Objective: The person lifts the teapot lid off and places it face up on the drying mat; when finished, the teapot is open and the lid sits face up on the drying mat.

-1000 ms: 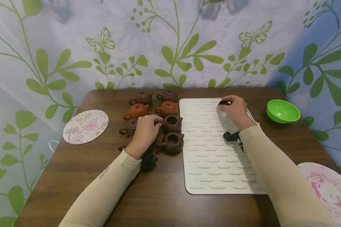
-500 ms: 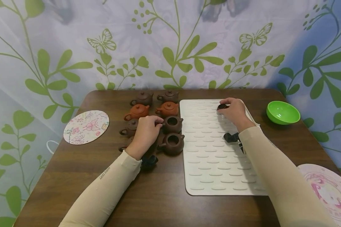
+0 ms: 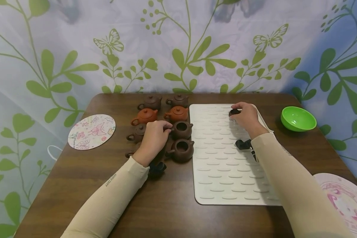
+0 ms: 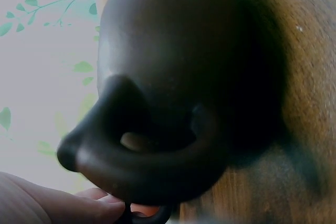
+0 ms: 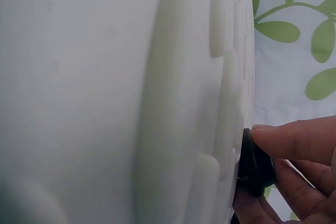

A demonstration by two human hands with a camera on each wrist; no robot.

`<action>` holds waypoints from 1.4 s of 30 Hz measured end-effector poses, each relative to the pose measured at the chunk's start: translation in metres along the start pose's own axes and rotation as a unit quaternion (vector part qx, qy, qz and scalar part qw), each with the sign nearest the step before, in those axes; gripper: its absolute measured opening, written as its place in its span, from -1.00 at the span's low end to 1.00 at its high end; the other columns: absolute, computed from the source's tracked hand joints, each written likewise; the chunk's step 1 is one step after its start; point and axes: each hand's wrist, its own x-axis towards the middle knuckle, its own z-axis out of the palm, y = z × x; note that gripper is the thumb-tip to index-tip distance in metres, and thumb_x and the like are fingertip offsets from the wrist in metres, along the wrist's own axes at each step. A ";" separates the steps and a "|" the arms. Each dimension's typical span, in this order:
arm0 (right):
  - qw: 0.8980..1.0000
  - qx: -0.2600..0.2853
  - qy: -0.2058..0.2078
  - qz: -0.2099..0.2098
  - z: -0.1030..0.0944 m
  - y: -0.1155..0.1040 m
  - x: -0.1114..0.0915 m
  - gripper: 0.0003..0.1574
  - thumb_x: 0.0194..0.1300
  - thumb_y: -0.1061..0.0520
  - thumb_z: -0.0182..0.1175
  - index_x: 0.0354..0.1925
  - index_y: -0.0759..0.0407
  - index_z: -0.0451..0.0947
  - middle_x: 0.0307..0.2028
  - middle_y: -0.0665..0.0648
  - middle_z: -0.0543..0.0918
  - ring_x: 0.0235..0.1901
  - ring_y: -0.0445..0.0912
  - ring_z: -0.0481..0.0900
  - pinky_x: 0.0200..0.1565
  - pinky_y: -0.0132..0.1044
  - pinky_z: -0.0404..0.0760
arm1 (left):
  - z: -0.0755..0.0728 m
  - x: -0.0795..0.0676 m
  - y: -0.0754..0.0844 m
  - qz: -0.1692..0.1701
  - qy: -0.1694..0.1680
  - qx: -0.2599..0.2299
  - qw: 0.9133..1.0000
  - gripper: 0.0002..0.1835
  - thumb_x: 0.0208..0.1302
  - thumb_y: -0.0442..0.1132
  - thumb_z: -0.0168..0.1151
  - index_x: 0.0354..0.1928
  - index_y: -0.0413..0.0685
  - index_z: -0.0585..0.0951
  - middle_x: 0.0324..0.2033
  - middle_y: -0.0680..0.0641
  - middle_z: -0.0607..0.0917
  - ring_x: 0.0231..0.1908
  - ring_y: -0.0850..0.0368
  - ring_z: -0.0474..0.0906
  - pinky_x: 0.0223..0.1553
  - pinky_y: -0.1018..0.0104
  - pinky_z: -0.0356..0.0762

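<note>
In the head view my left hand (image 3: 154, 138) pinches the handle of a lidless dark brown teapot (image 3: 182, 135). A second lidless brown teapot (image 3: 180, 157) stands in front of that one. Close up in the left wrist view looms a dark teapot (image 4: 168, 40), its looped handle towards the camera, with my left hand (image 4: 58, 205) below it. My right hand (image 3: 246, 115) holds a small dark lid (image 3: 234, 112) between thumb and fingers, at the far part of the white mat (image 3: 223, 195). In the right wrist view the lid (image 5: 257, 163) is tilted on edge at the mat surface.
Orange teapots (image 3: 178, 113) and dark lidded teapots (image 3: 150, 103) stand in rows behind and beside the left hand. A green bowl (image 3: 297, 119) sits at the right. Round patterned mats lie at the left (image 3: 92, 132) and the right (image 3: 342, 198). A fabric backdrop (image 3: 196, 43) borders the table.
My right hand with the lid has come slightly nearer over the mat since a second ago. My left hand keeps its pinch on the teapot handle. The head view has shifted a little.
</note>
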 end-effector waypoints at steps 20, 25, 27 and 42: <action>0.999 0.013 0.033 0.010 -0.006 0.000 -0.007 -0.54 0.44 0.25 0.32 0.25 0.32 0.60 0.14 0.39 0.60 0.18 0.29 0.44 0.15 0.20 0.46 | -0.001 -0.002 0.001 0.004 0.000 0.002 1.000 -0.85 0.41 -0.45 0.38 -0.07 -0.20 0.83 -0.19 -0.10 0.82 -0.16 -0.01 0.74 -0.19 0.13 0.69; 0.998 0.023 0.054 0.015 -0.006 -0.003 -0.008 -0.57 0.45 0.24 0.30 0.23 0.32 0.61 0.15 0.37 0.61 0.19 0.26 0.45 0.16 0.20 0.46 | -0.001 -0.002 0.002 0.003 -0.001 0.006 1.000 -0.85 0.41 -0.44 0.39 -0.06 -0.20 0.83 -0.19 -0.09 0.82 -0.15 -0.02 0.73 -0.19 0.13 0.68; 0.998 0.026 0.062 0.016 -0.005 -0.004 -0.008 -0.59 0.46 0.23 0.29 0.22 0.32 0.61 0.15 0.36 0.61 0.18 0.25 0.47 0.16 0.19 0.47 | -0.001 -0.002 0.002 0.003 -0.002 0.008 1.000 -0.85 0.41 -0.43 0.39 -0.06 -0.19 0.83 -0.19 -0.09 0.82 -0.16 -0.02 0.73 -0.20 0.14 0.68; 0.995 0.034 0.099 0.004 -0.002 -0.013 -0.007 -0.63 0.41 0.23 0.27 0.15 0.31 0.66 0.14 0.33 0.67 0.18 0.21 0.56 0.25 0.13 0.43 | 0.000 -0.001 0.001 0.004 0.003 0.005 1.000 -0.85 0.40 -0.44 0.40 -0.07 -0.18 0.83 -0.20 -0.09 0.82 -0.19 0.01 0.74 -0.23 0.15 0.70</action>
